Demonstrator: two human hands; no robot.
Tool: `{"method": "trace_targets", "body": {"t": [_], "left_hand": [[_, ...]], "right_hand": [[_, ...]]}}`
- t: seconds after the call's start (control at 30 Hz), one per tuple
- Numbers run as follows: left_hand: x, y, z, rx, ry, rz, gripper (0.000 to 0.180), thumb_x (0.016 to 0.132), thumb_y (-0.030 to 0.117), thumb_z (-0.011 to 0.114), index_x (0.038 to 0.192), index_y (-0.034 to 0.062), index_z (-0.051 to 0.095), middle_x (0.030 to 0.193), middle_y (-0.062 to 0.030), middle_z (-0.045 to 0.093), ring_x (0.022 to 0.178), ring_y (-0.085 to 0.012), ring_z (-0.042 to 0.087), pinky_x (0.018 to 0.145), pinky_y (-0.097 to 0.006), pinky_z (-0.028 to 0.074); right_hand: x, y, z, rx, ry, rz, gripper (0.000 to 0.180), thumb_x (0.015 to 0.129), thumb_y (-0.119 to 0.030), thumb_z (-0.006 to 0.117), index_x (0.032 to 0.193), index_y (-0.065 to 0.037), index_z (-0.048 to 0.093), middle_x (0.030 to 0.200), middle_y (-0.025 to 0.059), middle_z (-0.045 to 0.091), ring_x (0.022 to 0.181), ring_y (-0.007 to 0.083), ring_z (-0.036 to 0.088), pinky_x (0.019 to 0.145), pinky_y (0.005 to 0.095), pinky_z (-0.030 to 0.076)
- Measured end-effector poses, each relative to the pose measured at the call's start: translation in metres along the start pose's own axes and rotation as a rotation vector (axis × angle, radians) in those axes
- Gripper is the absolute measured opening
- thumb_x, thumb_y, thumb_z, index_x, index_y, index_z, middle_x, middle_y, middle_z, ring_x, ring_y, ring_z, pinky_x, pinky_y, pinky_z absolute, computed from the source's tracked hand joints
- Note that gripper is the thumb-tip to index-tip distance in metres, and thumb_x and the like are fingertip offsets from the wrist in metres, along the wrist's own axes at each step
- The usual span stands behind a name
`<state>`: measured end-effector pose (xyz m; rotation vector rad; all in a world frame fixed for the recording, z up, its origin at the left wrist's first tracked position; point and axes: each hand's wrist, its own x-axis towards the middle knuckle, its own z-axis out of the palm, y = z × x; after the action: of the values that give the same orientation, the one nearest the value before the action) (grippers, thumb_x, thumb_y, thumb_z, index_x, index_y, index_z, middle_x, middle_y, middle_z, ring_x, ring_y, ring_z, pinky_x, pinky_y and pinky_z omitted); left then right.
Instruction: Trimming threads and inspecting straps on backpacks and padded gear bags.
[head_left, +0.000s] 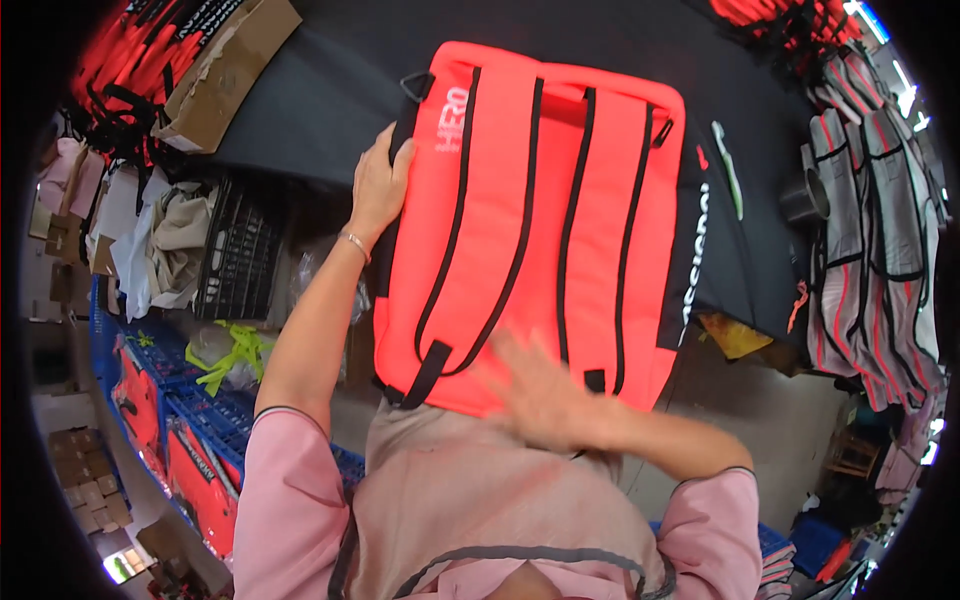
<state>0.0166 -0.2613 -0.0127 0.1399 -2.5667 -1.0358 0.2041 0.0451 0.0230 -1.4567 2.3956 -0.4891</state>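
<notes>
Dark cloth-covered counter (330, 90) carries a flat neon-orange fabric backpack with black straps (530, 220). Left hand (378, 185), its grip curled over the bag's near edge, steadies it; right hand (545, 395), blurred, fingers spread, lies flat on the lower panel.

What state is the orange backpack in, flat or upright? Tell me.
Flat. The orange backpack lies strap-side up on the black table; the left hand grips its edge, and the blurred right hand is over its lower end.
</notes>
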Motion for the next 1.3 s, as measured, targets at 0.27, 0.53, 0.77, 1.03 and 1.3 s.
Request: {"method": "trace_targets", "body": {"t": [0.27, 0.53, 0.77, 1.03, 1.3], "left_hand": [[0.008, 0.047, -0.02, -0.174, 0.302, 0.215, 0.041, 0.099, 0.025, 0.055, 0.133, 0.0021, 0.057, 0.133, -0.0179, 0.06, 0.13, -0.0319, 0.051, 0.11, -0.04, 0.039], [0.055, 0.125, 0.039, 0.195, 0.034, 0.588, 0.053, 0.1, 0.033, 0.052, 0.144, 0.0056, 0.046, 0.149, -0.0153, 0.046, 0.14, -0.0337, 0.039, 0.116, -0.054, 0.027], [0.007, 0.071, 0.088, 0.338, -0.116, 0.595, 0.068, 0.101, 0.049, 0.046, 0.155, 0.0101, 0.029, 0.162, -0.0113, 0.025, 0.15, -0.0353, 0.02, 0.119, -0.055, 0.019], [-0.049, 0.07, 0.073, 0.25, -0.205, 0.575, 0.069, 0.101, 0.05, 0.044, 0.155, 0.0102, 0.029, 0.162, -0.0168, 0.024, 0.149, -0.0355, 0.022, 0.119, -0.056, 0.02], [-0.156, 0.082, -0.033, 0.029, -0.7, 0.482, 0.073, 0.093, 0.045, 0.063, 0.153, 0.0159, 0.035, 0.161, -0.0199, 0.022, 0.149, -0.0399, 0.019, 0.119, -0.056, 0.021]], "right_hand": [[0.03, 0.084, -0.176, 0.209, 0.631, 0.233, 0.028, 0.095, -0.017, 0.064, 0.119, -0.002, 0.065, 0.106, 0.0125, 0.072, 0.091, 0.0226, 0.07, 0.082, 0.0334, 0.055], [0.081, 0.233, -0.111, -0.183, 0.629, 0.475, 0.049, 0.1, -0.025, 0.055, 0.141, 0.002, 0.047, 0.147, 0.0243, 0.045, 0.14, 0.0386, 0.038, 0.115, 0.0439, 0.033], [0.064, 0.213, -0.061, -0.335, 0.543, 0.507, 0.056, 0.105, -0.034, 0.042, 0.154, -0.007, 0.032, 0.161, 0.016, 0.026, 0.15, 0.0367, 0.021, 0.116, 0.0601, 0.024], [0.066, 0.215, -0.056, -0.42, 0.536, 0.592, 0.057, 0.106, -0.042, 0.038, 0.154, -0.01, 0.033, 0.161, 0.0112, 0.029, 0.149, 0.0336, 0.025, 0.115, 0.0581, 0.029], [0.031, 0.155, -0.046, -0.299, 0.434, 0.232, 0.056, 0.09, 0.01, 0.044, 0.144, -0.004, 0.048, 0.153, 0.0194, 0.039, 0.143, 0.0362, 0.036, 0.119, 0.0504, 0.028]]}}
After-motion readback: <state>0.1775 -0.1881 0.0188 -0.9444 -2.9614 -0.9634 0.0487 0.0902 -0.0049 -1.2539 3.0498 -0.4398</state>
